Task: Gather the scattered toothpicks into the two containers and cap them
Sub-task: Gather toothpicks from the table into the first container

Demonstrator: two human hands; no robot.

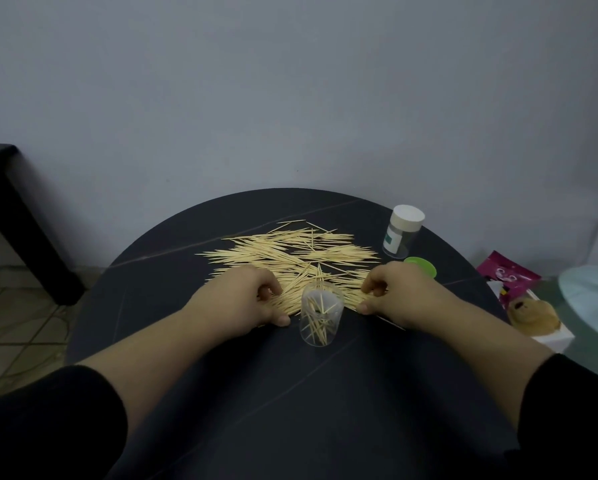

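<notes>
The toothpicks (290, 258), spread just beyond the hands, are pinched by the curled left hand (252, 299) and right hand (398, 292); the open container (321, 317) is seen between them. Being light and stiff, they are judged best bundled at mid-length.

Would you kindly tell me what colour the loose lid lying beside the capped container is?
The loose lid is bright green, clearest in the head view.
</notes>
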